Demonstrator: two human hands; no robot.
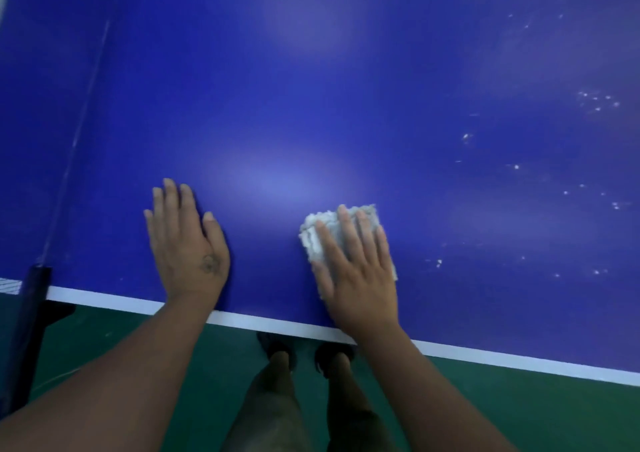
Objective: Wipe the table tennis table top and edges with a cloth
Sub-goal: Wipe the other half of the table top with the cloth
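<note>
- Head cam looking straight down: the right hand (356, 275) lies flat on a folded grey-white cloth (313, 240), fingers straight and a bit spread, pressing it onto the blue table top (311, 88).
- The left hand (187, 243) is flat on the bare blue surface too, palm down, fingers close together and thumb out to the side, holding nothing. It sits well apart from the cloth, off to its left.
- The cloth is near the close side of the table, just inside the white edge line (104, 299). Its fluffy edges poke out past the fingers on the far and left sides.
- Both forearms cross over that white line to reach the top.
- To the right of the cloth the surface has a scatter of white specks (595, 100), a few fairly near and more further up.
- Far left there's a dark net post (33, 299) at the table's edge, with a bit of net (8, 283) showing beside it.
- Below the edge there's green floor (519, 399) and the person's dark shoes (277, 346), toes tucked just under the table, between the two arms.
</note>
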